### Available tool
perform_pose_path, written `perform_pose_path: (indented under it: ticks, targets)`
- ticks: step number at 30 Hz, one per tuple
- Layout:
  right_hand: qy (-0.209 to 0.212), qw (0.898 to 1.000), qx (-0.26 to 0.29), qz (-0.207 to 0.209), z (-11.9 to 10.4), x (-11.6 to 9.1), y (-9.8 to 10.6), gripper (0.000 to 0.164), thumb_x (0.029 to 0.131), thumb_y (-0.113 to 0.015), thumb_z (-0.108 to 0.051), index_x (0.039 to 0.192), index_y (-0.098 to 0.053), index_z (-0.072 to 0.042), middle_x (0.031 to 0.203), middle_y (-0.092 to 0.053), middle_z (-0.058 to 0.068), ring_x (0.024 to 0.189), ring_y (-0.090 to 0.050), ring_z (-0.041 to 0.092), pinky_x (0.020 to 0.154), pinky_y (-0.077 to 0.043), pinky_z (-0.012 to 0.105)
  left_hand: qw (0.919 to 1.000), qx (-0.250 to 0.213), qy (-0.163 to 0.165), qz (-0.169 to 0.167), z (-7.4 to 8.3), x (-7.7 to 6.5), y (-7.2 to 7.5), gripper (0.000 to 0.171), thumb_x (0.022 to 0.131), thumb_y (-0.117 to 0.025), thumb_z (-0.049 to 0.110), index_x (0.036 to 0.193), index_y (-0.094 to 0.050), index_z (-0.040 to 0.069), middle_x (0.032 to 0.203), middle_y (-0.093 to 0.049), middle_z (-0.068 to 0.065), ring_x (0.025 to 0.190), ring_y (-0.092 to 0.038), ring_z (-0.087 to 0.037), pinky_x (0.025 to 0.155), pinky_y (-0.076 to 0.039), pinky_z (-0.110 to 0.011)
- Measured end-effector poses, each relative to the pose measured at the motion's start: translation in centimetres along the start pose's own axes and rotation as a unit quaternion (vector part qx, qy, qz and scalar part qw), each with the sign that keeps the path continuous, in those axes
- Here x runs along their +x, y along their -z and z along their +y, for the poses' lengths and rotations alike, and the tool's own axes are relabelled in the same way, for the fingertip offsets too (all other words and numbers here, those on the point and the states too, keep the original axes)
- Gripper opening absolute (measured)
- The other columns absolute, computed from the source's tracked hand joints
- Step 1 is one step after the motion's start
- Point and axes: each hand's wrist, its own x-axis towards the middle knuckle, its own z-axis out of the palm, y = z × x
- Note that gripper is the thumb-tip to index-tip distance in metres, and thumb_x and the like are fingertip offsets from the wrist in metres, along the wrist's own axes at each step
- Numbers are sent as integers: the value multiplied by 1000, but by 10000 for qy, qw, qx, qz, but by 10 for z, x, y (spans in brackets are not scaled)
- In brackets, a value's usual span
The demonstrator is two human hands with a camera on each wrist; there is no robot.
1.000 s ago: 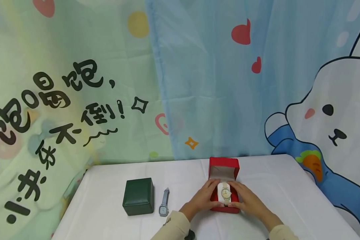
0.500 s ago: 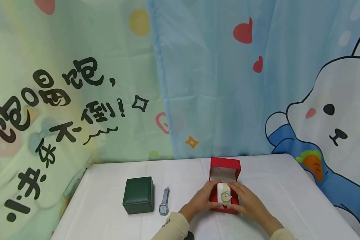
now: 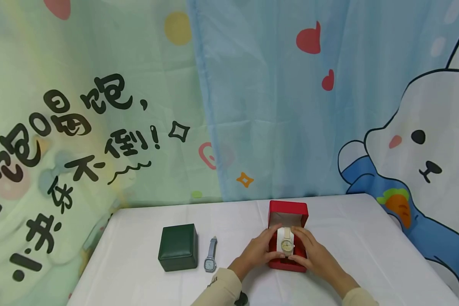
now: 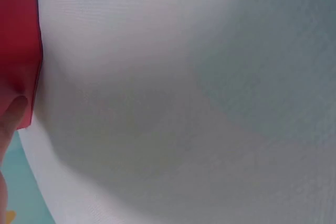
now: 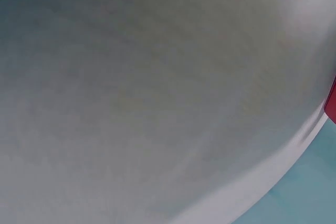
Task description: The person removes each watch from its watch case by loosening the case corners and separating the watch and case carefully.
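Observation:
A red watch box (image 3: 287, 207) stands with its lid up on the right half of the table. Within it, a wristwatch (image 3: 287, 245) with a cream strap is wrapped round a white cushion (image 3: 279, 239). My left hand (image 3: 258, 251) and right hand (image 3: 315, 254) hold the cushion from either side, fingers at its far end, thumbs at its near end. A dark gap shows below the cushion's near end. In the left wrist view a fingertip (image 4: 19, 104) is at the red box (image 4: 18, 19); the right wrist view catches only the box's corner (image 5: 332, 106).
To the left stands a closed green box (image 3: 177, 247), with a second wristwatch (image 3: 211, 255) on a grey-blue strap lying beside it. A white cloth (image 3: 137, 259) covers the table. Behind hangs a printed curtain (image 3: 267, 106). Something small and black (image 3: 242, 298) shows near my left sleeve.
The cushion with the cream-strapped watch has risen a little in the red box between both hands. The green box and the other watch stay put.

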Motion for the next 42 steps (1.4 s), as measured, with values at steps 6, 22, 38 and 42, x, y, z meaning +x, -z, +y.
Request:
perform_pose_path:
  ticks: [6, 22, 38, 42]
  targets:
    - [-484, 9969, 369, -494, -7, 4, 7, 77, 66, -81, -21, 129, -41, -2, 124, -46, 15, 101, -55, 28, 73, -54, 38, 9988, 210, 337, -274, 5, -2, 9, 83, 77, -69, 40, 143, -22, 23, 134, -47, 1, 117, -50, -10, 91, -47, -28]
    - [-654, 9821, 1058, -1415, -52, 55, 12, 98, 61, -83, -36, 138, -32, -1, 137, -37, 18, 121, -41, 36, 87, -45, 55, 9991, -297, 173, -243, -7, -28, 65, 75, 72, -75, 38, 133, -35, 21, 114, -59, 2, 105, -56, -10, 73, -45, -10]
    - [109, 9785, 1528, -1383, -92, 84, -8, 77, 66, -78, -27, 129, -38, -7, 119, -48, 2, 99, -48, 10, 79, -51, 28, 9986, -96, 158, -497, -22, -61, 106, 72, 73, -74, 40, 133, -39, 16, 109, -62, 1, 97, -58, -5, 68, -45, -6]
    - [-177, 9694, 1833, -1623, -102, 84, -9, 78, 66, -75, -21, 132, -34, -10, 124, -44, 1, 101, -45, 10, 78, -50, 25, 9984, -143, 104, -532, -25, -69, 114, 71, 73, -74, 40, 131, -40, 15, 108, -62, 0, 97, -57, -5, 69, -45, -6]
